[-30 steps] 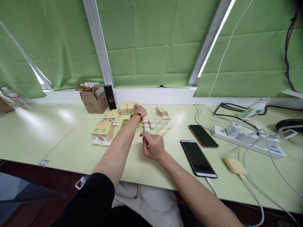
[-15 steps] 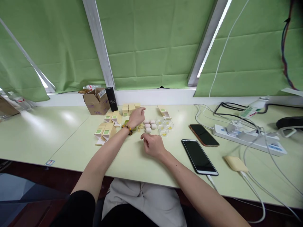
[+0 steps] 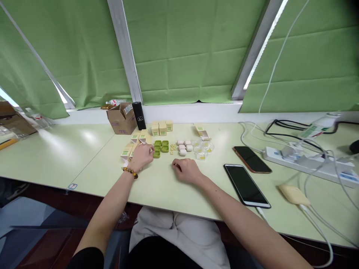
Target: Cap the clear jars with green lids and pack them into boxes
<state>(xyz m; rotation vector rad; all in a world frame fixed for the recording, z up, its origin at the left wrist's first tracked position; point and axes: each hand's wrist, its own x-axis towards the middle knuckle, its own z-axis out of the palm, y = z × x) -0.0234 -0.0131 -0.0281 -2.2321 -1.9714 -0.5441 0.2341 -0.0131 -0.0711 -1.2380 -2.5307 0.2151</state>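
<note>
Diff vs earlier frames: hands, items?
The left hand has pulled back from the rear cream boxes, nearer the person and leftward, uncovering more of the green containers. No grasp or release is visible. The right hand stays curled in about the same place; the pinkish pieces and phones look unmoved.

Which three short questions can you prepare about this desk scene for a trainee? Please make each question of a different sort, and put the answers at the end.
1. On which wrist is the beaded bracelet worn?
2. True or false: in the picture, the cardboard box stands to the left of the black cylinder.
3. Which of these is closest to the left hand: (a) the power strip, (b) the green square containers, or (c) the smartphones?

Key: 1. The left wrist. 2. True. 3. (b).
</note>
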